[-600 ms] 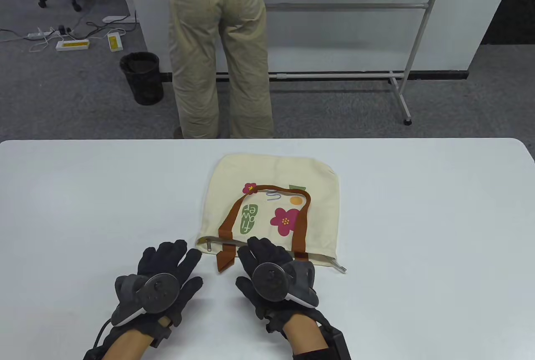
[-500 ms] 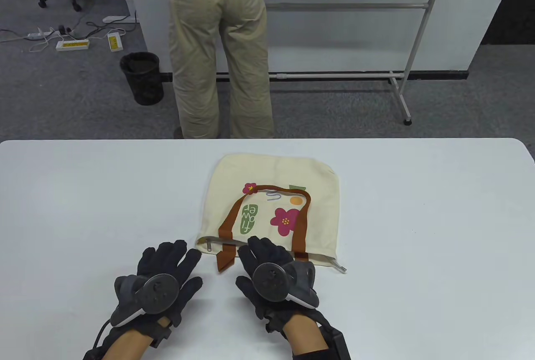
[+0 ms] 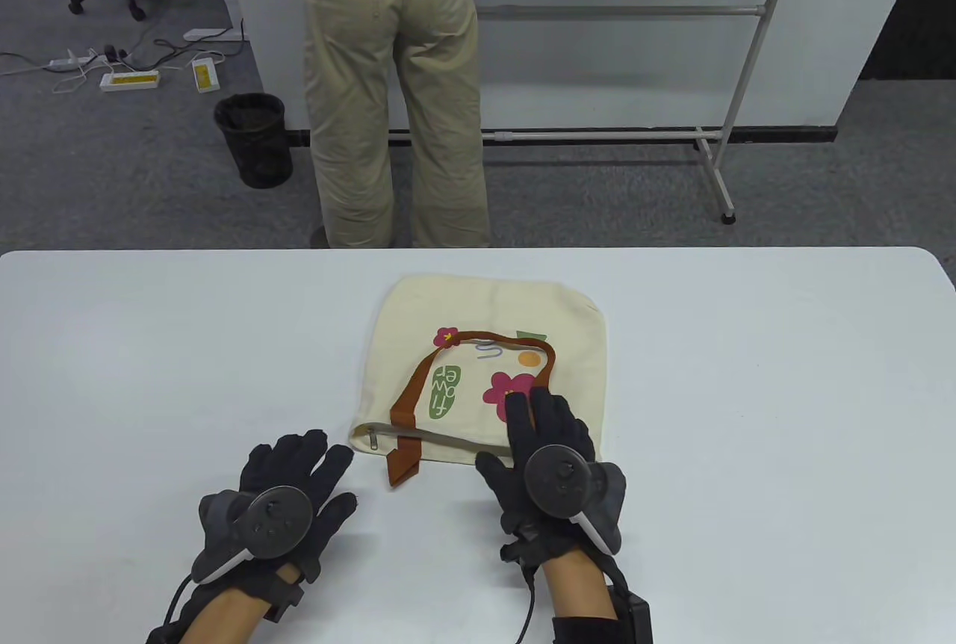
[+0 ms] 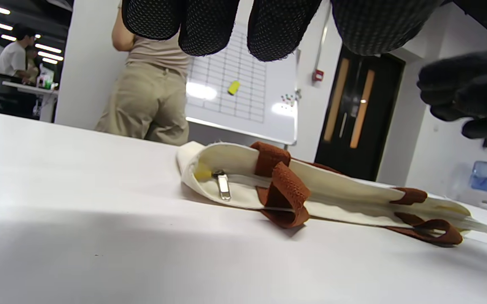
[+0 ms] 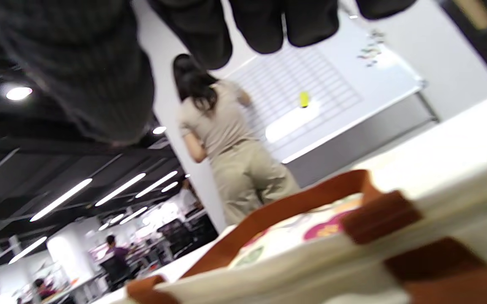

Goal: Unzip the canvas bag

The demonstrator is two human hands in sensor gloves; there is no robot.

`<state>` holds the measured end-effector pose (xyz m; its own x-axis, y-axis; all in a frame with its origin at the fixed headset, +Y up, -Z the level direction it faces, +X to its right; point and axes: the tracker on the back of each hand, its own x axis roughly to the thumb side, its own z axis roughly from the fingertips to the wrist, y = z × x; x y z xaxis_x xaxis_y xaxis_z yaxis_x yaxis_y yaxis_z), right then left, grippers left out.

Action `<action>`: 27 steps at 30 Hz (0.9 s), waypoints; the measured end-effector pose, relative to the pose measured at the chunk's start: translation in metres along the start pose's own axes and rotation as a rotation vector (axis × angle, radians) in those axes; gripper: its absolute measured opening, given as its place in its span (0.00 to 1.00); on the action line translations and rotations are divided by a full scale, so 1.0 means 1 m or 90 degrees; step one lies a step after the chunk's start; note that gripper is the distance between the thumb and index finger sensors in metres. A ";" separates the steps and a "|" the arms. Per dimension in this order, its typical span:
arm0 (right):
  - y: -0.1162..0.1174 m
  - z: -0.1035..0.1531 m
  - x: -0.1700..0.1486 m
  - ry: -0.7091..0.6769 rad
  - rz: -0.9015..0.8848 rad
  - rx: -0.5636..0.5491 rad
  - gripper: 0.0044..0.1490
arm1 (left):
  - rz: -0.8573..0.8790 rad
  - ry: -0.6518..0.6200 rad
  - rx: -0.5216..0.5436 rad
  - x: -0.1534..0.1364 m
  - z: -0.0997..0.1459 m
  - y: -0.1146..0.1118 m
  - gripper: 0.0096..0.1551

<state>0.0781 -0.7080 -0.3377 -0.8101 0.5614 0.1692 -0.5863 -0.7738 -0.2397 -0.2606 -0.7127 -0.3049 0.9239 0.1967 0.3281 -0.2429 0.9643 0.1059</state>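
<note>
A cream canvas bag point(image 3: 489, 308) with flower prints and brown handles point(image 3: 416, 384) lies flat on the white table, its zipped mouth along the near edge. The metal zip pull point(image 3: 373, 439) sits at the mouth's left end and also shows in the left wrist view point(image 4: 223, 186). My left hand point(image 3: 293, 471) lies open with fingers spread on the table, just left of and nearer than the pull, holding nothing. My right hand point(image 3: 550, 433) is open over the bag's near right part. In the left wrist view my right hand point(image 4: 467, 95) hangs above the bag point(image 4: 344, 196), apart from it.
A person in khaki trousers point(image 3: 396, 91) stands just beyond the table's far edge, facing a whiteboard on a metal stand point(image 3: 717, 151). A black bin point(image 3: 254, 140) and power strips lie on the floor. Bare white table point(image 3: 769, 405) spreads to both sides of the bag.
My right hand has moved right and forward, from the middle of the bag's mouth to over its near right part. My left hand has drawn back slightly. The bag has not moved.
</note>
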 end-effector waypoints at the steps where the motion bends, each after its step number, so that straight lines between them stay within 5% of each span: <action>1: -0.002 -0.001 -0.006 0.018 0.002 0.000 0.57 | 0.002 0.001 0.001 -0.001 0.000 0.000 0.38; 17: 0.018 -0.009 -0.090 0.317 0.066 0.106 0.58 | 0.025 0.023 -0.015 -0.007 -0.001 -0.003 0.38; 27: 0.023 -0.008 -0.093 0.335 0.074 0.101 0.36 | 0.031 0.045 -0.015 -0.019 0.003 -0.001 0.38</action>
<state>0.1402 -0.7758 -0.3666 -0.7817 0.5094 -0.3599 -0.5199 -0.8509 -0.0750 -0.2789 -0.7183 -0.3085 0.9299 0.2549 0.2650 -0.2818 0.9570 0.0683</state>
